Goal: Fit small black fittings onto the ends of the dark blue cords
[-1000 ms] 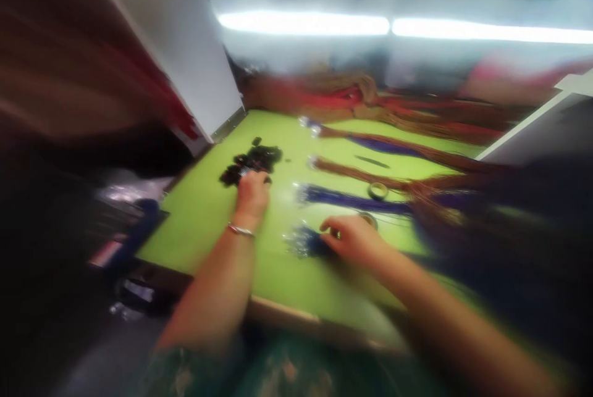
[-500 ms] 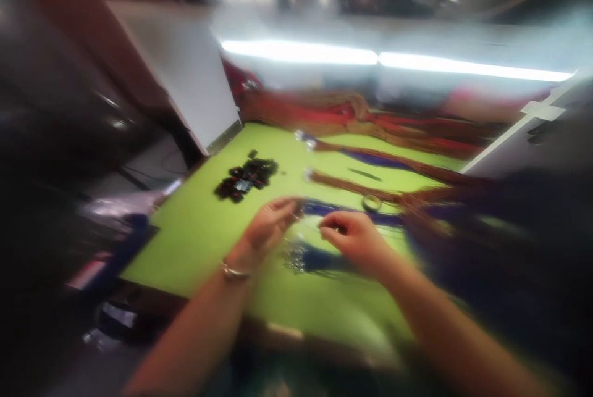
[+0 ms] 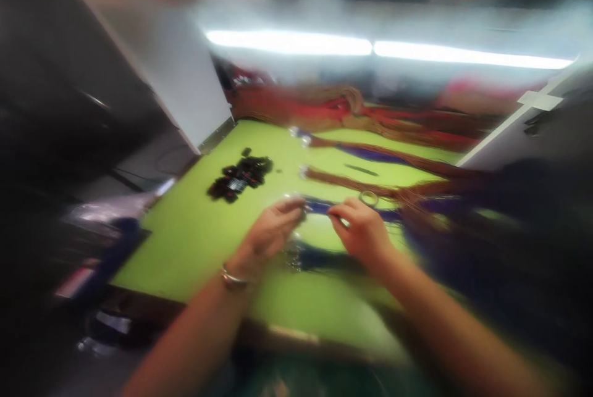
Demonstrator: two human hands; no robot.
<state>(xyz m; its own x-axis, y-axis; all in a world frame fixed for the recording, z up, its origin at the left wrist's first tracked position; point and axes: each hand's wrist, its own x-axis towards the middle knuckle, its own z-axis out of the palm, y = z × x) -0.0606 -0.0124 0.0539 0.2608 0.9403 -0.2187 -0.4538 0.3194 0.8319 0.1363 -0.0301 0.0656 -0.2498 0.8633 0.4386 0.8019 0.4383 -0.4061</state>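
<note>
My left hand, with a bracelet on the wrist, is closed in a pinch; blur hides what lies between its fingertips. Blue wires run from beside those fingertips towards my right hand. Thumb and forefinger of the right hand are pinched together at these wires. Below and between the hands lies another blue wire bundle with shiny metal ends. Behind them is a brown wire bundle with a pale tip. A roll of tape sits just beyond the right hand.
A cluster of black connector-like parts lies on the green tabletop at left. More brown and blue wires and red-brown bundles stretch across the back. A dark slim item lies among them. White panels flank the table.
My right hand has shifted slightly right, its fingertips now at the blue wires. My left hand stays pinched in nearly the same place. The view has moved a little.
</note>
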